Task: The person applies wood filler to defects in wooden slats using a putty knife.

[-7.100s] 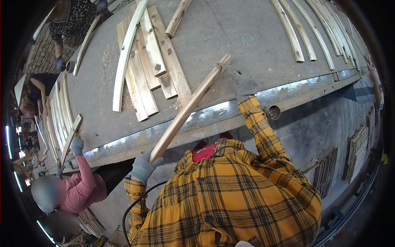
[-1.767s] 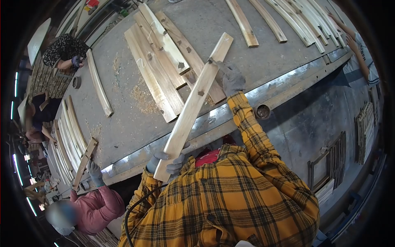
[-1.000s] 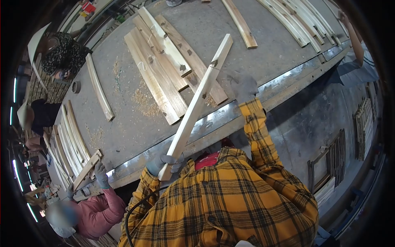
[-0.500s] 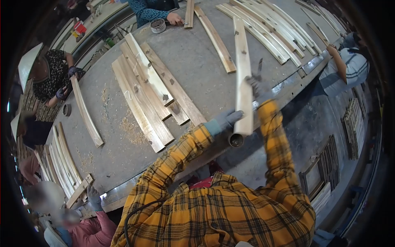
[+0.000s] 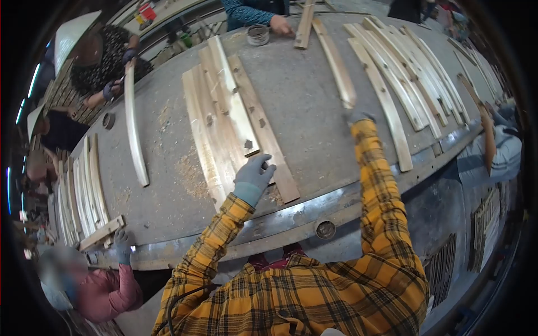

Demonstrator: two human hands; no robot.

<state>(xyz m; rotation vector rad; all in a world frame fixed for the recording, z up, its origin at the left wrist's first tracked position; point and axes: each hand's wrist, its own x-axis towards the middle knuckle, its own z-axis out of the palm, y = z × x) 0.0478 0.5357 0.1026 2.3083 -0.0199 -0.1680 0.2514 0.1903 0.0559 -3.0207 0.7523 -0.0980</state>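
On the counter (image 5: 302, 106), boards (image 5: 204, 134) lie close, prob. for easy reach; L hand (image 5: 255, 178) by them, fingers apart; R hand (image 5: 360, 115) near curved slat (image 5: 334, 64), grip unclear.

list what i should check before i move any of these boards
1. Left hand free: ok, fingers spread, no board gripped.
2. Right hand free: cannot tell, blurred at the near end of a curved board.
3. Near ends of the middle boards lined up: not ok, staggered.
4. Tabletop swept: not ok, wood shavings lie left of those boards.
5. Pink-sleeved co-worker's hand away from the middle boards: ok, it is by the table's left corner.
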